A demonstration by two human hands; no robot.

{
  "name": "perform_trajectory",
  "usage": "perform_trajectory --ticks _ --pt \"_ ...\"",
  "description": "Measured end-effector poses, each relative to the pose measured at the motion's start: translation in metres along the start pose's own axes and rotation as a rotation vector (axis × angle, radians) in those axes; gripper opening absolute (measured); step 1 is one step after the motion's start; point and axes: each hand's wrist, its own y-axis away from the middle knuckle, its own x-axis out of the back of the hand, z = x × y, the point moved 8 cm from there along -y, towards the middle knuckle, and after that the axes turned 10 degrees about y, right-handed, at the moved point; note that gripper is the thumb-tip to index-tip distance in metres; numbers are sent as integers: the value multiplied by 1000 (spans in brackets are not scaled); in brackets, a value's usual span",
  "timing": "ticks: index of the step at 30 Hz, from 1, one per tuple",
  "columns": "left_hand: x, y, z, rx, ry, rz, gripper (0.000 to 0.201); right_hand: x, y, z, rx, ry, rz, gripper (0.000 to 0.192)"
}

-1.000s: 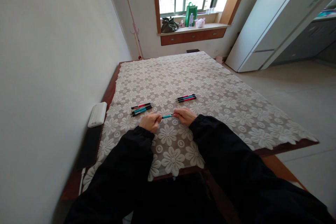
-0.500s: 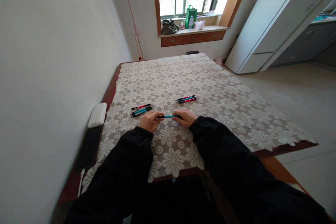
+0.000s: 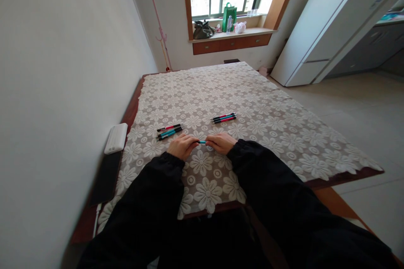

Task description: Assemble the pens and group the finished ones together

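Between my two hands a blue and black pen (image 3: pixel 202 142) lies level, just above or on the lace tablecloth (image 3: pixel 208 193). My left hand (image 3: pixel 183 146) is closed on its left end and my right hand (image 3: pixel 221 142) on its right end, so only the short blue middle shows. Just beyond my left hand is a small group of pens: a red and black pen (image 3: pixel 168 127) and blue and black pens (image 3: pixel 169 133). Farther off to the right, three pens (image 3: pixel 224 118), red and blue with black, lie side by side.
At the table's left edge, a white power bank (image 3: pixel 115 138) sits beside a black phone-like slab (image 3: pixel 106 178) and a white cable (image 3: pixel 96 220). A wall runs along the left. Beyond the table are a windowsill with bags (image 3: pixel 229 17) and a white fridge (image 3: pixel 315 38).
My hands have come closer together along the pen, and less of its blue barrel shows between them. The two pen groups lie where they were.
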Motion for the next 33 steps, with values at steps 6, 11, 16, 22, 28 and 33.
perform_trajectory --ticks 6,11,16,22,28,33 --pt "-1 0 0 47 -18 -12 28 -2 -2 -1 -31 56 -30 19" --pt "0 2 3 85 -81 -10 25 2 -2 -9 5 119 -9 15" --pt "0 4 6 91 -123 -22 35 5 -1 -18 81 157 49 13" --pt "-4 3 -4 163 2 -68 54 13 0 -21 154 198 187 18" --pt "7 -1 -5 126 72 69 36 9 0 -3 40 102 174 18" --pt "6 1 -13 199 27 58 21 3 0 2 21 81 152 19"
